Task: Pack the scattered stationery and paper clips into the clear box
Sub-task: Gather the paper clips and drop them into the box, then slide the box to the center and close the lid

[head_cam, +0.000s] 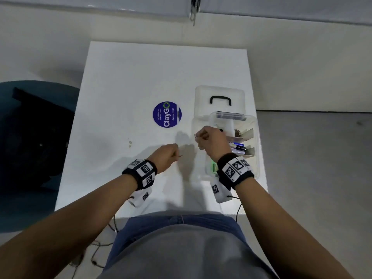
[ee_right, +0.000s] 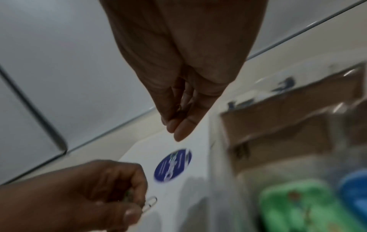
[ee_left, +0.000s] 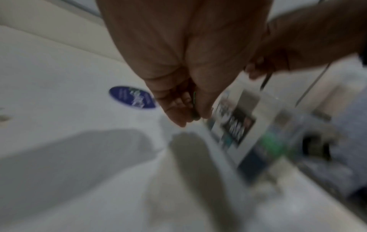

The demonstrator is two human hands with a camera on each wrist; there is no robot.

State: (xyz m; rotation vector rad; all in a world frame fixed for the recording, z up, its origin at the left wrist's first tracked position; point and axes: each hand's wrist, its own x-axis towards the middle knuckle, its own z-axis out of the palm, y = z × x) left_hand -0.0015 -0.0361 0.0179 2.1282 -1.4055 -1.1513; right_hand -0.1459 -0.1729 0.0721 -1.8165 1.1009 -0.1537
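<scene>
The clear box stands open at the table's right side, holding pens, a green item and cardboard dividers. My right hand hovers at the box's left rim, fingertips pinched on small paper clips. My left hand is a little left of the box above the table. Its fingers are curled round more clips, and a silver paper clip sticks out of them. A green clip shows inside the left fist. Both wrist views are blurred.
The box's clear lid with a black handle lies just behind the box. A round blue sticker is on the white table. Small specks lie left of the hands. A dark blue chair stands left of the table.
</scene>
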